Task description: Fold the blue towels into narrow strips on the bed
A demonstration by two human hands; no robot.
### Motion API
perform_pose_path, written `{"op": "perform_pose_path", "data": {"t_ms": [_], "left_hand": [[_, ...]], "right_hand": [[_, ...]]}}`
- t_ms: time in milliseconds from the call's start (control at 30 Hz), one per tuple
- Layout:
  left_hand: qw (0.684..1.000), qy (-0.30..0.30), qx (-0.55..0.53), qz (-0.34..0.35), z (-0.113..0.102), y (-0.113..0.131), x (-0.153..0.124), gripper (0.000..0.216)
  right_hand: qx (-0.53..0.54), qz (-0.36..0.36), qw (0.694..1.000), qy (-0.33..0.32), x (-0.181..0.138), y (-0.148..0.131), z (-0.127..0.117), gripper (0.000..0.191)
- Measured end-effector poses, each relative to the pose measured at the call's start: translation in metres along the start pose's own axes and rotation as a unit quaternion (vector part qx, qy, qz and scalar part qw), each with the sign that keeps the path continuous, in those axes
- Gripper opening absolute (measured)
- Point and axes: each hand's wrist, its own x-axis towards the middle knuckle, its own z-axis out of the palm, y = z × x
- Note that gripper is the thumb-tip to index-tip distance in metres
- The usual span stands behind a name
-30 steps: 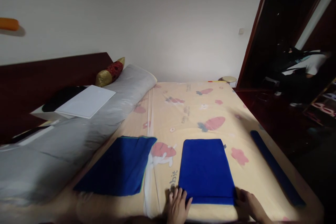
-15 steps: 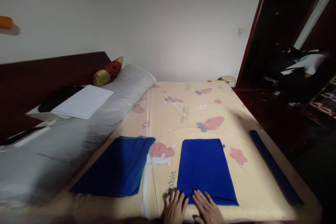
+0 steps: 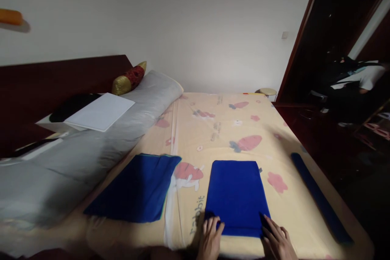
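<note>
A bright blue folded cloth (image 3: pixel 236 195) with a small tag on its right edge lies flat on the bed sheet (image 3: pixel 189 138). At its near left corner, my left hand (image 3: pixel 211 237) has its fingers closed on the fabric. My right hand (image 3: pixel 278 239) grips the near right corner, where the edge lifts slightly. To the left, a second, darker blue cloth (image 3: pixel 134 189) is spread out flat. A long, narrow blue roll or folded strip (image 3: pixel 319 197) lies along the right side of the bed.
A grey bedcover (image 3: pixel 91 158) lies bunched along the left, with a white board (image 3: pixel 100 111) on it. A red and gold bolster (image 3: pixel 129 79) rests by the dark headboard (image 3: pixel 61 75). Beyond the bed stand a stool (image 3: pixel 268 92) and, at right, a person (image 3: pixel 364 77).
My hands have moved apart from the cloth's near edge, the right one further right, and now close on its two near corners. The view has shifted slightly.
</note>
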Motion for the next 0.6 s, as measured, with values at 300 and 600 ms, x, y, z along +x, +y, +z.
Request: {"op": "perform_pose_path", "data": {"t_ms": [300,600], "left_hand": [[0.994,0.077,-0.013,0.081,0.004,0.008,0.005,0.027],[0.997,0.054,-0.040,0.049,-0.015,-0.027,-0.005,0.022]], "right_hand": [[0.208,0.149,0.963,-0.082,0.015,-0.007,0.006,0.028],[0.230,0.188,0.949,-0.101,0.016,0.012,-0.005,0.039]]}}
